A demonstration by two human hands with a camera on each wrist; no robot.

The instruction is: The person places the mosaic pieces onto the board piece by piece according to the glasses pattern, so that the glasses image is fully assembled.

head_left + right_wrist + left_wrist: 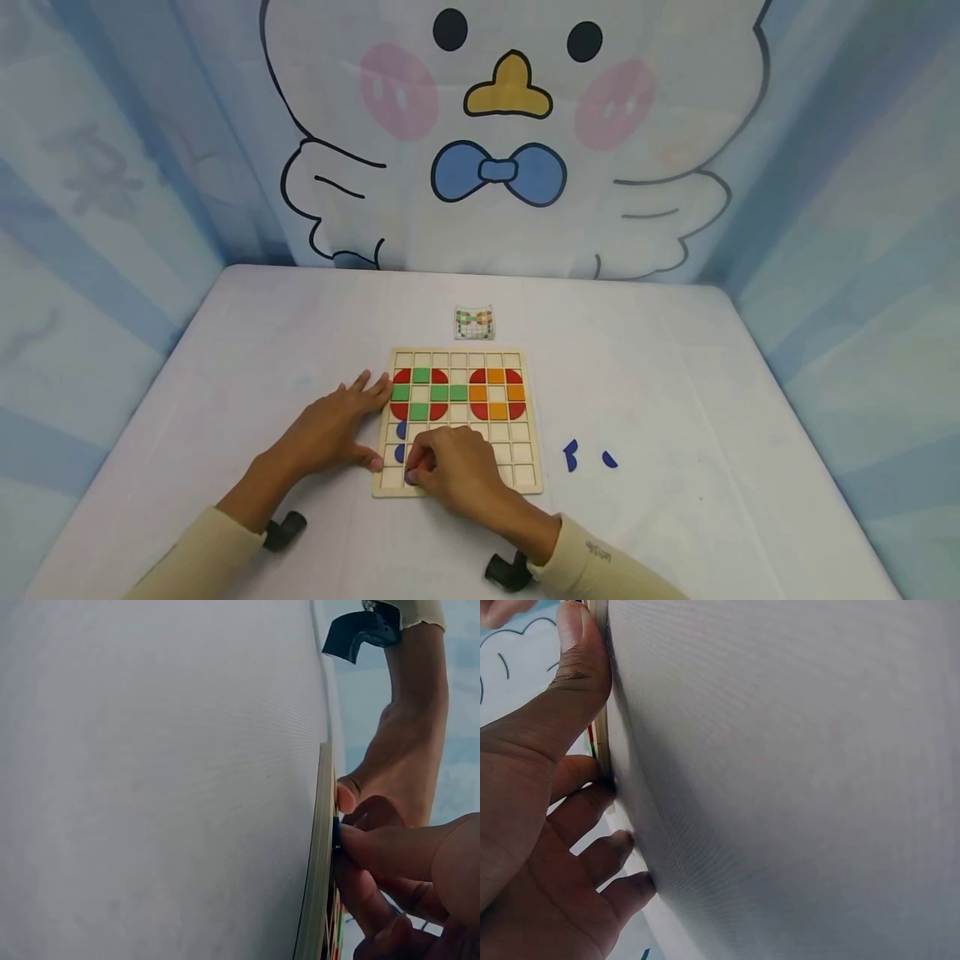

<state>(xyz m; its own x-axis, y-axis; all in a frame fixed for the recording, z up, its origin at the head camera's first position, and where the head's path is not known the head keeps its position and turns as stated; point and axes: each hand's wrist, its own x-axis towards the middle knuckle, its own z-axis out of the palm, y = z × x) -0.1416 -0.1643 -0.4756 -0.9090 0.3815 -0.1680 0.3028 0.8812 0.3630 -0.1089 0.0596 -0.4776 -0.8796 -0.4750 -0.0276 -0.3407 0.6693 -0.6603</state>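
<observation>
A wooden grid board (459,360) lies flat on the table. Red, green and orange pieces form two ring shapes in its upper rows, and two blue pieces (401,430) sit in the left column below. My left hand (330,429) lies against the board's left edge, its fingers spread and its thumb touching the lower side. Over the lower left cells, my right hand (461,471) pinches a small blue piece (336,831) between thumb and fingers. That piece is mostly covered by the fingertips in the head view.
A small pattern card (474,323) lies behind the board. To the board's right are more loose blue pieces (609,459), some touching each other. Black wrist cameras (285,532) hang under both sleeves. A printed curtain surrounds the white table (675,367).
</observation>
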